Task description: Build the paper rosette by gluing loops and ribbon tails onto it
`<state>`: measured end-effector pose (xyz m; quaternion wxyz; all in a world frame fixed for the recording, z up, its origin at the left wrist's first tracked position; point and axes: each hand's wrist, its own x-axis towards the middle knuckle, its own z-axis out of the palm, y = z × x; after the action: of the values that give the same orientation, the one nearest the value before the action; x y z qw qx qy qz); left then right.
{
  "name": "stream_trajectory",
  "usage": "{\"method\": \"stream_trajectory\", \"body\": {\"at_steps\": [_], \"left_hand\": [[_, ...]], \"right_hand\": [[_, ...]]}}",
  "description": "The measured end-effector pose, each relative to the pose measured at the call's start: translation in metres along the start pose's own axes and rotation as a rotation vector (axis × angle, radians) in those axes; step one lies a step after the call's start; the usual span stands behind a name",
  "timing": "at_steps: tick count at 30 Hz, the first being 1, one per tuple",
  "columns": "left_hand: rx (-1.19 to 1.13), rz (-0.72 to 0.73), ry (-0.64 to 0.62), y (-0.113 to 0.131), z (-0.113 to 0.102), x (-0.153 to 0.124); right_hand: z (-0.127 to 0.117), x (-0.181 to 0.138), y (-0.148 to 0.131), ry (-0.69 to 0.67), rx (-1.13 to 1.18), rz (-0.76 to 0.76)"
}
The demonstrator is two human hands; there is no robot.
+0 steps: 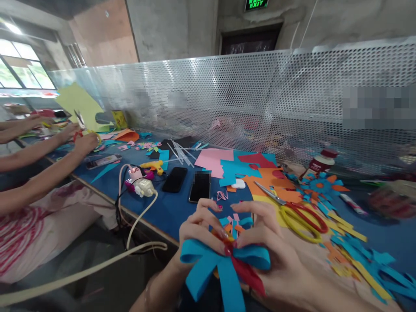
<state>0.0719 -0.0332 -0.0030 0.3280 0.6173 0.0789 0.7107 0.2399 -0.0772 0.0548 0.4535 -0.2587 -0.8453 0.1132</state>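
Between my two hands is a blue bow (203, 275) with two loops and two hanging tails, made of flat strips that look like paper or foam. My left hand (201, 225) pinches it near the centre, fingertips closed on the knot. My right hand (269, 242) presses the centre from the other side, its thumb and finger at a small red piece. A red strip (248, 277) slants down from the middle under the right loop. Behind the fingertips, small orange and pink scraps (234, 223) lie on the blue table.
Scissors (302, 219) with yellow and red handles lie right of my hands, beside coloured sheets (211, 160) and strips. Two phones (175, 179), a yellow glue gun (154, 166) and a power strip (141, 184) sit left. A co-worker's hands (86, 141) hold scissors. A perforated metal screen (195, 99) stands behind.
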Motion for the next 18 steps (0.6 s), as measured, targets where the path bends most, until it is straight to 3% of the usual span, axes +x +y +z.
{"method": "stream_trajectory", "body": {"at_steps": [8, 18], "left_hand": [[0.096, 0.027, -0.112, -0.0022, -0.0061, 0.0022], [0.032, 0.010, -0.084, -0.0019, -0.0015, 0.0017]], "right_hand": [[-0.0038, 0.0003, 0.0011, 0.004, 0.014, -0.044], [-0.0055, 0.0010, 0.0022, 0.014, -0.007, -0.084]]}}
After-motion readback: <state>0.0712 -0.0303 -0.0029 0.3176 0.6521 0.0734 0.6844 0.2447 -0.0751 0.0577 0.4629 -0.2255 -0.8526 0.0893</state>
